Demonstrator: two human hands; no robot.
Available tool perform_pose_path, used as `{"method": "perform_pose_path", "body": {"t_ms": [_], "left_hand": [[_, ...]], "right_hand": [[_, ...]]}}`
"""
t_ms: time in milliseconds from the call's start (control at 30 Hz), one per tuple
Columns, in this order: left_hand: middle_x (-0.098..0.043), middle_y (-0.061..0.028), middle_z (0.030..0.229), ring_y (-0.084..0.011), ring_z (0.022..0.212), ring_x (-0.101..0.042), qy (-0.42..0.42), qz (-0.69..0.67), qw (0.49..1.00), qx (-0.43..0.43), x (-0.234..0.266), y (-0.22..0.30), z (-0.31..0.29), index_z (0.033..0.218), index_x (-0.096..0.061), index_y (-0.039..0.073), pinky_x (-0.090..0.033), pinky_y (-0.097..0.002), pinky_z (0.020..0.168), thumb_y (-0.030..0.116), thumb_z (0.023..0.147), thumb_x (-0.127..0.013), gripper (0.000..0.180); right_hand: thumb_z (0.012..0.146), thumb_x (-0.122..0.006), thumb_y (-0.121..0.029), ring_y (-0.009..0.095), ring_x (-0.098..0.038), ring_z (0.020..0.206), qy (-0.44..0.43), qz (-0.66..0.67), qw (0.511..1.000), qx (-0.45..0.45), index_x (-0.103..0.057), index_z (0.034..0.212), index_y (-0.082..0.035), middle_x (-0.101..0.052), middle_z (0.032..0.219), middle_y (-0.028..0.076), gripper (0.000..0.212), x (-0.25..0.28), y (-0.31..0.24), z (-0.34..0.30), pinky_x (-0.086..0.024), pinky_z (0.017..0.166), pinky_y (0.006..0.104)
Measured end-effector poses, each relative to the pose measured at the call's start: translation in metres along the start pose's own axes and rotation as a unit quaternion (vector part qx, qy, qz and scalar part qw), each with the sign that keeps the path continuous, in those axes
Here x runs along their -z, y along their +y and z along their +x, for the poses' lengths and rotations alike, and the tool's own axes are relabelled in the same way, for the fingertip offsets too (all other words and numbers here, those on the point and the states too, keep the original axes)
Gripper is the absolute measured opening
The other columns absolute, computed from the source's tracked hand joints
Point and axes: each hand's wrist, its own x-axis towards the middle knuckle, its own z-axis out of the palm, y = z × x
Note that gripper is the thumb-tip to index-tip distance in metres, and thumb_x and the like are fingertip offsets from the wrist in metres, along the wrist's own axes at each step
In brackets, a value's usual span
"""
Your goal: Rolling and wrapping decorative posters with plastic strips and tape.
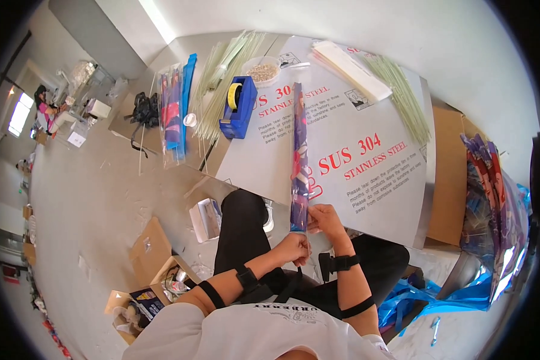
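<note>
A long, narrow purple patterned bundle in a clear plastic sleeve (299, 162) lies lengthwise over the table (246, 171), its near end sticking out past the front edge. At that end my left hand (292, 249) is closed, fingers pinching the sleeve's clear lower end. My right hand (326, 221) grips the sleeve's right side just above, thumb and fingers bent together. What the curled fingers cover is hidden. Left of the bundle stands a blue tape dispenser (239, 111) with a yellow roll.
Pale thin sticks (402, 96) lie at the back right, beside a white paper stack (357, 72). A clear tub (263, 71) holds small beige pieces. Further left are similar sleeved bundles (173, 114) and a black tangled item (145, 111). Cardboard boxes (153, 252) stand on the floor; another person works far left.
</note>
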Motion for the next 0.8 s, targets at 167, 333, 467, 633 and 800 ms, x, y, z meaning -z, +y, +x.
{"method": "perform_pose_path", "body": {"t_ms": [167,333,467,633,800], "left_hand": [[-0.066,-0.0126,0.077,-0.0188,0.065,-0.066,-0.071,-0.212,0.973,0.058,-0.001,-0.01,-0.008,0.091,-0.062,-0.003,-0.051,-0.0282,0.052,0.0,0.079,-0.062,0.012],[-0.066,-0.0121,0.077,-0.0184,0.064,-0.066,-0.024,-0.151,0.988,0.035,-0.006,-0.025,-0.002,0.091,-0.061,-0.002,-0.05,-0.0278,0.05,-0.002,0.082,-0.062,0.01],[-0.065,-0.0101,0.075,-0.016,0.059,-0.064,0.065,-0.036,0.996,-0.055,-0.007,-0.017,0.003,0.088,-0.059,-0.002,-0.049,-0.0253,0.046,0.001,0.086,-0.059,0.003],[-0.064,-0.0089,0.074,-0.014,0.058,-0.064,0.16,-0.027,0.975,-0.154,-0.013,-0.002,0.008,0.091,-0.058,-0.003,-0.049,-0.0236,0.044,0.001,0.089,-0.057,0.005],[-0.06,-0.0056,0.068,-0.0118,0.058,-0.062,0.2,-0.082,0.948,-0.235,-0.003,0.016,0.031,0.103,-0.053,-0.002,-0.048,-0.0243,0.045,0.0,0.084,-0.058,0.019]], "right_hand": [[0.095,-0.054,-0.02,0.009,-0.047,0.044,0.104,-0.071,0.991,0.039,-0.053,0.068,-0.003,-0.05,0.058,0.0,0.032,0.004,0.009,0.005,-0.042,0.04,0.0243],[0.096,-0.052,-0.02,0.009,-0.051,0.045,0.095,-0.084,0.992,0.014,-0.055,0.068,-0.005,-0.055,0.061,0.001,0.032,-0.007,-0.002,-0.005,-0.044,0.043,0.0232],[0.093,-0.054,-0.016,0.011,-0.055,0.056,0.009,-0.255,0.957,0.136,-0.054,0.069,0.003,-0.056,0.06,0.004,0.031,-0.013,-0.012,-0.022,-0.047,0.054,0.0268],[0.091,-0.055,-0.013,0.014,-0.059,0.063,-0.014,-0.387,0.869,0.309,-0.057,0.074,0.006,-0.063,0.069,0.008,0.025,-0.018,-0.03,-0.026,-0.047,0.058,0.0269],[0.095,-0.051,-0.016,0.021,-0.067,0.06,0.157,-0.113,0.977,0.092,-0.056,0.078,0.004,-0.065,0.07,0.013,0.026,-0.012,-0.039,-0.008,-0.051,0.047,0.0276]]}}
